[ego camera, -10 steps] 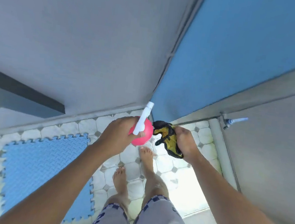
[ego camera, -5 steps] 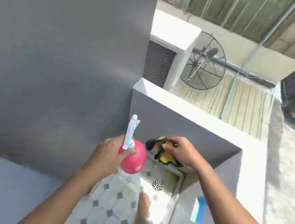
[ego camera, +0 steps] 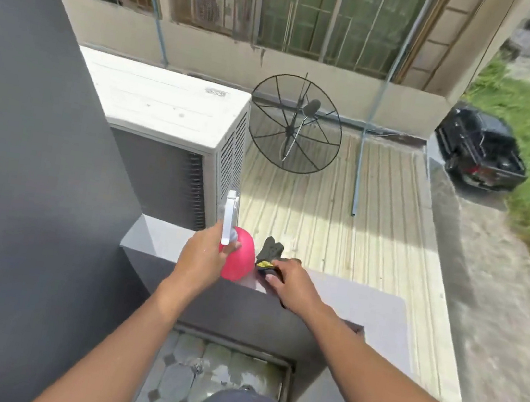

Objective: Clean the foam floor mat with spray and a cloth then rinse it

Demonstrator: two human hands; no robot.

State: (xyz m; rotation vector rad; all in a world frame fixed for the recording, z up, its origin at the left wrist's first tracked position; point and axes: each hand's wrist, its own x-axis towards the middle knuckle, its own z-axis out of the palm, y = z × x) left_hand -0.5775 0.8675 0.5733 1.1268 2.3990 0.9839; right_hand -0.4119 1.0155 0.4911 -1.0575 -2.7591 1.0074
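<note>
My left hand [ego camera: 203,257] grips a pink round spray bottle [ego camera: 239,258] by its white trigger head, and the bottle's base is at the top of a grey parapet wall [ego camera: 345,300]. A black and yellow cloth [ego camera: 268,256] lies bunched on that wall top just right of the bottle. My right hand [ego camera: 292,286] rests on the cloth with fingers curled over it. The foam floor mat is out of view.
A dark grey wall [ego camera: 30,167] rises on the left. Behind the parapet stand a white air-conditioner unit [ego camera: 173,119], a black mesh satellite dish [ego camera: 296,123] and a ribbed metal roof [ego camera: 339,218]. Wet tiled floor [ego camera: 199,368] lies below at my feet.
The view swung up from the tiled floor and blue mat to the parapet. Both hands rose and moved forward, bringing the bottle and cloth onto the wall top.
</note>
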